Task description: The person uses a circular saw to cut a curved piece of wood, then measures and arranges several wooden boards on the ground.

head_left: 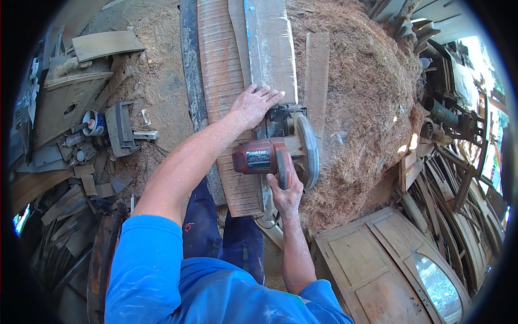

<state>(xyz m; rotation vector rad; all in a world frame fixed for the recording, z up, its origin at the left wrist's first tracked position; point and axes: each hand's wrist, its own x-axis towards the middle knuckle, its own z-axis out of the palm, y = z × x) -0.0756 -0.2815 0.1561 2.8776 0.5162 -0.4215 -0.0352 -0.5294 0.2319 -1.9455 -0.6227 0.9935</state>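
My right hand [288, 194] is wrapped round the rear handle of a red circular saw [260, 156]. The saw rests on a long wooden board [272, 43], its round guard [308, 151] toward the board's right edge. Just ahead of the saw, my left hand [257, 106] lies with fingers spread on the board. A greyish straight strip [254, 40] with blue marks runs lengthwise along the board and passes under my left hand. Beneath and to the left is a wider rough-sawn plank [221, 59]. The blade itself is hidden by the saw.
Heaped sawdust and shavings [367, 102] cover the ground on the right, with a loose plank [317, 75] lying there. Panelled wooden doors [372, 259] lie at lower right. To the left are a can [94, 123], a wooden block [121, 129] and offcuts [65, 210].
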